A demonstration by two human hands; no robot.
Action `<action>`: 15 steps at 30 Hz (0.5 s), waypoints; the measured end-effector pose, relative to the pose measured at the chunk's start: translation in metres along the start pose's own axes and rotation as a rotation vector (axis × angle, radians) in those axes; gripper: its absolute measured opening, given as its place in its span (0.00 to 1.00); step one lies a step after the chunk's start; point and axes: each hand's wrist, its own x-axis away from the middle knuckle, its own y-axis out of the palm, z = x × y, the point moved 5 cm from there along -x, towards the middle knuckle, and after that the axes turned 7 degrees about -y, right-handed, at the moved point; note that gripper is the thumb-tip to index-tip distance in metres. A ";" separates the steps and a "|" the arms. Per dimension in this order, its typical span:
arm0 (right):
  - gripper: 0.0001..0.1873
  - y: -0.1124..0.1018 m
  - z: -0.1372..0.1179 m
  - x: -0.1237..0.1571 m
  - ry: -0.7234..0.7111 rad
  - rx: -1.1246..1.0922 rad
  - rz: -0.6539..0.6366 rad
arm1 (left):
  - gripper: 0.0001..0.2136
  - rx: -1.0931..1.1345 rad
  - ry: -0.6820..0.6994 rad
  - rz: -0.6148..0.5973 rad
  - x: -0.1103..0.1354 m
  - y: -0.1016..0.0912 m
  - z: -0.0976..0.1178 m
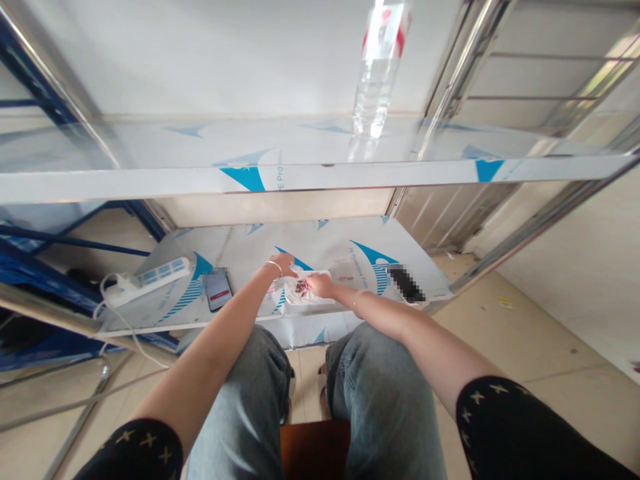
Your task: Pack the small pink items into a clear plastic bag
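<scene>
A thin, see-through plastic bag (313, 297) lies on the lower shelf in front of my knees. Dark red, small contents (301, 287) show through it, too blurred to name. My right hand (320, 285) is closed on the bag from the right, its fingers bunched at the red part. At the bag's upper left, my left hand (284, 263) has its fingers bent and closed on the edge of the plastic. My fingertips are partly hidden. Just right of the bag is a clear, see-through object (344, 270), its shape hard to make out.
The lower shelf (250, 233) also carries a phone (219, 291), a white power strip (163, 273) with a plugged-in cable, and a dark, pixelated object (406, 283). Above, the upper shelf (310, 175) juts over, holding a water bottle (377, 73). Blue metal framing (30, 263) stands left.
</scene>
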 end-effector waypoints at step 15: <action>0.12 -0.015 -0.030 -0.012 -0.110 -0.173 -0.008 | 0.23 0.019 0.010 0.035 -0.003 0.003 -0.001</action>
